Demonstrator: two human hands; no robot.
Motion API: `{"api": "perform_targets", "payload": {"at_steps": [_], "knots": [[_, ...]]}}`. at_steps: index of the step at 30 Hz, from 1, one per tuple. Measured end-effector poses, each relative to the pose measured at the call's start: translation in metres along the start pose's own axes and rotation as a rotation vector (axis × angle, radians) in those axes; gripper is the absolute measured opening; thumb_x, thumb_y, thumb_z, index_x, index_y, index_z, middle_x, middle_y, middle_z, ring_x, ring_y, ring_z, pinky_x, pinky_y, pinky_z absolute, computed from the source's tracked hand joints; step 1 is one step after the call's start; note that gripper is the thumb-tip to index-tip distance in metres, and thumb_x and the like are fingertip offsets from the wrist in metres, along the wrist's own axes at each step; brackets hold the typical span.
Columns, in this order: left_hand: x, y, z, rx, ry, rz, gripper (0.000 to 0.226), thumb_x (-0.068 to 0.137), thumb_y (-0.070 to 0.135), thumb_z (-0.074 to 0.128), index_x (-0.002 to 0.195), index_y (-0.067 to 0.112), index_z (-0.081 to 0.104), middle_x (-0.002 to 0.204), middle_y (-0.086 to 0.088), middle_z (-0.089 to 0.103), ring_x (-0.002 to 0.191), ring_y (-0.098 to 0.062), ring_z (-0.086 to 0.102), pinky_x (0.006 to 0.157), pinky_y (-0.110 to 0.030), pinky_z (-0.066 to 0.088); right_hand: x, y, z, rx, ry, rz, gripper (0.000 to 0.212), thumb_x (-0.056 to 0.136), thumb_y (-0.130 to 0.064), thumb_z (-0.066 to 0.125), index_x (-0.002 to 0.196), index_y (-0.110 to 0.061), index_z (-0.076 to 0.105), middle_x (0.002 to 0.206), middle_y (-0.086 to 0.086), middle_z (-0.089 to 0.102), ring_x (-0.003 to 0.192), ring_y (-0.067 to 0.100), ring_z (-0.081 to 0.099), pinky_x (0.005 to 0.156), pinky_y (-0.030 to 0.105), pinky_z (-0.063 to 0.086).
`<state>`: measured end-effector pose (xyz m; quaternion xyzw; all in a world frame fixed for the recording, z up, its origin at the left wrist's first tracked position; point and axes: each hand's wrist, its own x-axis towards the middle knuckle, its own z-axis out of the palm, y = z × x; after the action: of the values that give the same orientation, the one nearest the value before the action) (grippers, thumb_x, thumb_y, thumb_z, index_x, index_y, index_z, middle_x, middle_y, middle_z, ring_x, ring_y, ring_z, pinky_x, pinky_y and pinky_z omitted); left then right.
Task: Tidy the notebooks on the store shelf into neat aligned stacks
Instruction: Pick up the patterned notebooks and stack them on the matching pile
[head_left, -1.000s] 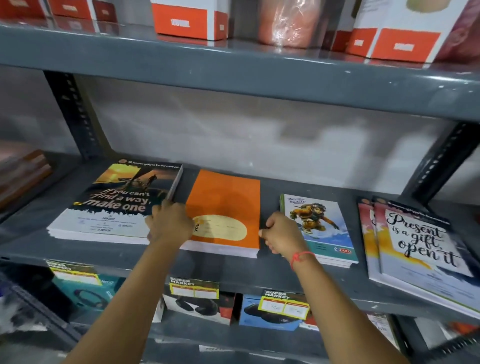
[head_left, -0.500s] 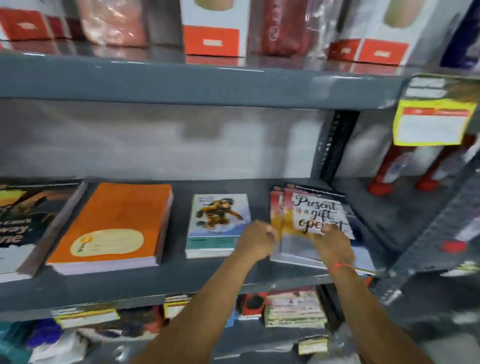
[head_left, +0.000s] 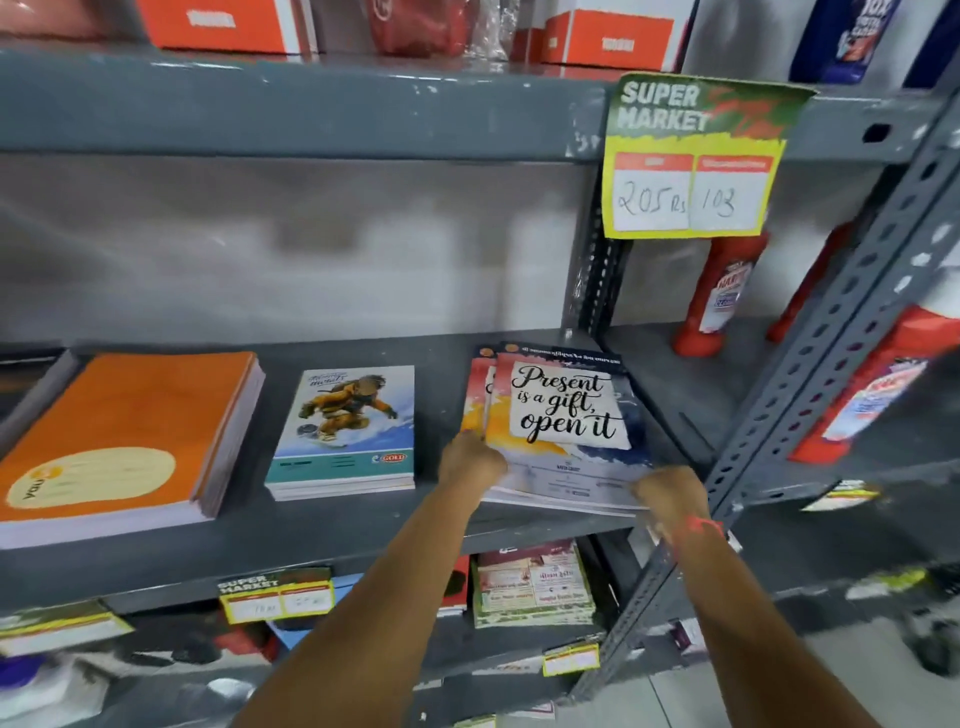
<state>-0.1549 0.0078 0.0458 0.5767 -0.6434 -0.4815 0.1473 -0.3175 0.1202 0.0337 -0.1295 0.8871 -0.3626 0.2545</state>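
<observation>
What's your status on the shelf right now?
Left hand and right hand grip the fanned "Present is a gift" notebook stack, copies askew. Grey slotted steel upright close beside it.

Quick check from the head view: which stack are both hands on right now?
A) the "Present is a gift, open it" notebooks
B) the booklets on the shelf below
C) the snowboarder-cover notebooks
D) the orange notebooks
A: the left hand is at the near left edge and the right hand at the near right corner of the "Present is a gift, open it" stack, whose top copy sits skewed over the one beneath.
</observation>
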Motion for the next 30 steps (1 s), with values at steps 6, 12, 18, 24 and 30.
{"api": "perform_targets", "payload": {"at_steps": [6, 12, 18, 24, 30], "knots": [[-0.005, 0.015, -0.001, -0.270, 0.008, -0.024, 0.014, 0.079, -0.003, 0.058, 0.071, 0.007, 0.052, 0.067, -0.002, 0.049, 0.084, -0.023, 0.051, 0.071, -0.027, 0.039, -0.001, -0.005, -0.015, 0.413, -0.085, 0.097, 0.026, 0.087, 0.008, 0.045, 0.063, -0.002, 0.046, 0.060, 0.010, 0.040, 0.051, 0.020, 0.037, 0.032, 0.021, 0.037], [-0.015, 0.017, -0.035, -0.362, 0.067, 0.037, 0.009, 0.077, -0.003, 0.059, 0.077, 0.004, 0.064, 0.098, -0.020, 0.064, 0.092, -0.028, 0.059, 0.080, -0.032, 0.046, -0.015, -0.026, -0.012, 0.609, -0.156, 0.053, 0.027, 0.086, 0.006, 0.049, 0.063, -0.008, 0.045, 0.065, 0.010, 0.044, 0.056, 0.018, 0.041, 0.033, 0.016, 0.039], [-0.031, -0.004, -0.117, -0.429, 0.198, 0.110, 0.019, 0.061, 0.001, 0.063, 0.053, 0.014, 0.052, 0.087, -0.014, 0.060, 0.076, -0.024, 0.057, 0.076, -0.030, 0.042, -0.062, -0.077, 0.030, 0.584, -0.246, -0.122, 0.014, 0.084, 0.007, 0.051, 0.090, -0.005, 0.051, 0.064, 0.011, 0.048, 0.051, 0.021, 0.038, 0.048, 0.027, 0.035], [-0.056, -0.069, -0.233, -0.502, 0.414, 0.101, 0.011, 0.054, 0.002, 0.057, 0.060, 0.010, 0.054, 0.077, -0.012, 0.048, 0.074, -0.022, 0.038, 0.064, -0.031, 0.030, -0.149, -0.138, 0.109, 0.586, -0.458, -0.277, 0.024, 0.084, 0.008, 0.051, 0.071, -0.013, 0.049, 0.082, 0.011, 0.054, 0.060, 0.016, 0.048, 0.030, 0.009, 0.041], [-0.076, -0.157, -0.372, -0.545, 0.551, 0.052, 0.021, 0.070, -0.007, 0.057, 0.061, 0.009, 0.047, 0.072, -0.011, 0.045, 0.071, -0.024, 0.039, 0.063, -0.029, 0.026, -0.261, -0.189, 0.219, 0.511, -0.566, -0.391, 0.022, 0.084, 0.007, 0.052, 0.071, -0.010, 0.049, 0.093, 0.015, 0.053, 0.068, 0.023, 0.052, 0.032, 0.012, 0.043]]}}
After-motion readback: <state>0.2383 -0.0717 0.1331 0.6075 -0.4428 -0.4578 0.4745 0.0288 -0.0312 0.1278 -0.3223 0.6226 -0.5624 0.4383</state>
